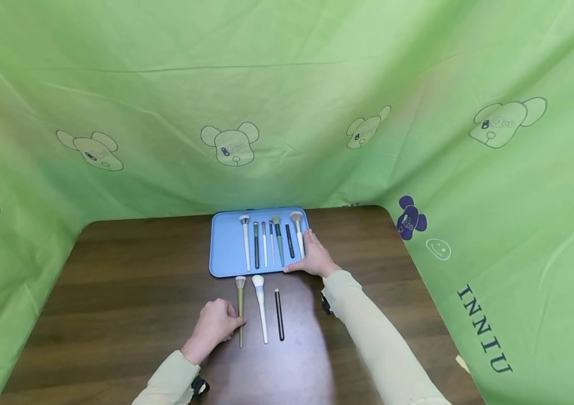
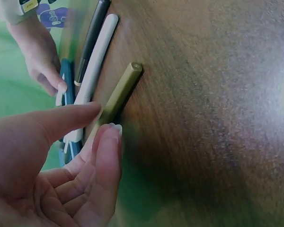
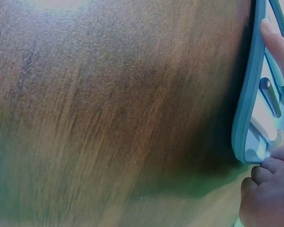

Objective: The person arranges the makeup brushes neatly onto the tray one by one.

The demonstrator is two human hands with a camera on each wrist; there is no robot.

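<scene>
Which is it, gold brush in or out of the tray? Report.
Out. The left hand pinches the gold brush over the table, just outside the tray.

A slim brush with an olive-gold handle (image 1: 240, 302) is lying between the thumb and fingertips of the left hand (image 1: 216, 322), its pale, flat-topped bristles pointing forward beyond that hand and its handle end showing just behind the fingertips. Farther ahead, a light-blue tray (image 1: 226, 242), rectangular with rounded corners and a raised rim, is sitting with its near right corner in the right hand (image 1: 319, 260) and is carrying seven brushes (image 1: 246, 242), side by side, left of that hand.
</scene>
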